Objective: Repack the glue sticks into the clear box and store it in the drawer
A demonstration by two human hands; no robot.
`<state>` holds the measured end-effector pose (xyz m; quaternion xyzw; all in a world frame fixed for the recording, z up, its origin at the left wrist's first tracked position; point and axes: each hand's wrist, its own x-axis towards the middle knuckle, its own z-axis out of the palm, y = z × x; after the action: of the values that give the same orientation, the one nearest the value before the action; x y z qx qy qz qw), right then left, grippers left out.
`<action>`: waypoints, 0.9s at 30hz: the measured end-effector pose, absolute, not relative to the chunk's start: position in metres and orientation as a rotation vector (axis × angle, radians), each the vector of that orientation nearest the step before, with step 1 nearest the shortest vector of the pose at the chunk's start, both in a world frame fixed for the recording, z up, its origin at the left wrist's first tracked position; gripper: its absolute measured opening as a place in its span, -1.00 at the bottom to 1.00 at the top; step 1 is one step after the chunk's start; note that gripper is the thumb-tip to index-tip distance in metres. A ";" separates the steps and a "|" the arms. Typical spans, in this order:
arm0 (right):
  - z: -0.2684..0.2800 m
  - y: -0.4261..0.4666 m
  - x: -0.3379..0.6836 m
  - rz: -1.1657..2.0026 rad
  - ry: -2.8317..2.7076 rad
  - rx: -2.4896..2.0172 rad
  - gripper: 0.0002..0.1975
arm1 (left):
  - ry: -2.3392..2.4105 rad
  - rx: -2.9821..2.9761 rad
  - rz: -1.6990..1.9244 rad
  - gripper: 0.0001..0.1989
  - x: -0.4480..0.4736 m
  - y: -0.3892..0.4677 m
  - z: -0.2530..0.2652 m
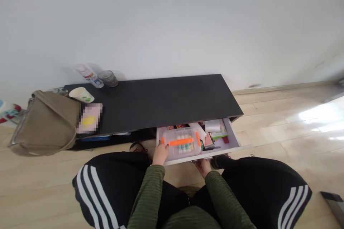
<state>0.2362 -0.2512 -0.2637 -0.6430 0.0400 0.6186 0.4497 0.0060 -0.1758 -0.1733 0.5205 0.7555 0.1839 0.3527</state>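
Clear plastic with orange trim, a lidded box point(185, 147) lies at the left of an open white drawer point(232, 134), hemmed in on its right by a white item point(212, 126) and other small clutter. The left hand point(160, 153) touches the box's left end; whether it grips, I cannot tell. The right hand point(203, 167) bends against the drawer's front, fingertips partly hidden, its hold unclear. A black cabinet top point(166, 100) overhangs the drawer's back; a brown bag point(51, 121), paper cup point(81, 95), glass point(108, 78) and spray can point(90, 76) crowd its left end.

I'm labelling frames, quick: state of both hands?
Left hand: at the clear box, left end; grip unclear.
Right hand: at the drawer, front edge; open or closed unclear.
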 end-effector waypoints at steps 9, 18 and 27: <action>-0.265 -0.230 0.232 1.528 0.043 -1.552 -0.73 | 1.952 1.638 0.759 -0.68 0.011 -0.204 -0.145; -0.263 -0.162 0.228 1.520 -0.011 -1.524 -0.78 | 1.796 1.645 0.936 -0.72 0.037 -0.211 -0.156; -0.243 -0.087 0.224 1.562 -0.204 -1.510 -0.76 | 1.815 1.485 0.873 -0.57 0.027 -0.208 -0.204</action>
<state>0.2239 -0.0871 -0.2429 -0.6140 -0.0829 0.6350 0.4615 0.0270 -0.2075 -0.2036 0.5633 0.6887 0.3312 0.3142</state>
